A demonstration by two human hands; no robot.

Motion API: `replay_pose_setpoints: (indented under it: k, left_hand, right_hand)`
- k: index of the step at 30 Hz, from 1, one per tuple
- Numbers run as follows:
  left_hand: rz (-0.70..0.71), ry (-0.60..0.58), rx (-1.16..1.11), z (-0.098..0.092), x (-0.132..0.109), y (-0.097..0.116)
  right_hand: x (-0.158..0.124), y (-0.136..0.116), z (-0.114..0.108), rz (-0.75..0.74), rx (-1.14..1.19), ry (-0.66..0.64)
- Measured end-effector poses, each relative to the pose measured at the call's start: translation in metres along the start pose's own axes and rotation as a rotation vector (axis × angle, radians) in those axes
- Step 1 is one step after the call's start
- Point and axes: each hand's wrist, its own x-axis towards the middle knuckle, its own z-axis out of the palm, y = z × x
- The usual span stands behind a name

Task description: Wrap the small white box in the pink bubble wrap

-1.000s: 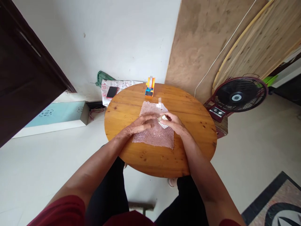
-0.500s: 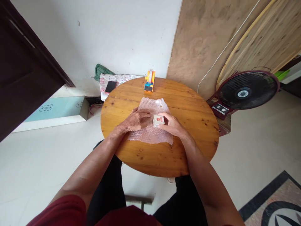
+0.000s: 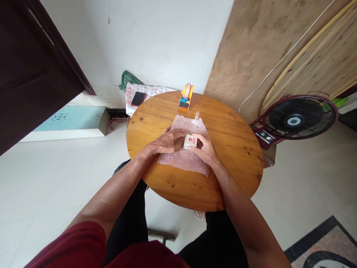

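Centrally in the frame, the small box (image 3: 190, 141) sits on the bubble wrap (image 3: 186, 158) atop the round counter (image 3: 237, 149). Right hand (image 3: 206, 149) fingers clamp it; left hand (image 3: 167, 141) fingers lie together, pressing beside it.

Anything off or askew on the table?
Nothing stands out. The bubble wrap lies flat on the table, both hands hold a small box on it, and the tape dispenser stands upright at the far edge.

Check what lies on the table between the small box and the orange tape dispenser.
Head view: bubble wrap, a tape strip, then bare table separate small box from tape dispenser.
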Motion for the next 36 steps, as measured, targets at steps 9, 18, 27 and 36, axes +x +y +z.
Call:
replay_pose_setpoints:
  k: [9,18,27,36]
  left_hand:
    - [-0.01,-0.001,-0.005,0.001,0.0,0.0]
    - [0.004,0.01,0.012,0.003,0.001,-0.004]
    - [-0.044,0.03,-0.045,-0.01,-0.003,0.006]
    - [0.123,0.043,0.298,-0.012,-0.076,0.053]
  right_hand:
    - [-0.001,0.001,-0.001,-0.029,0.001,-0.03]
    - [0.0,-0.001,-0.002,-0.047,-0.01,-0.041]
    - [-0.002,-0.006,-0.007,-0.048,0.01,0.027]
    - [0.003,0.012,-0.011,0.054,0.35,0.13]
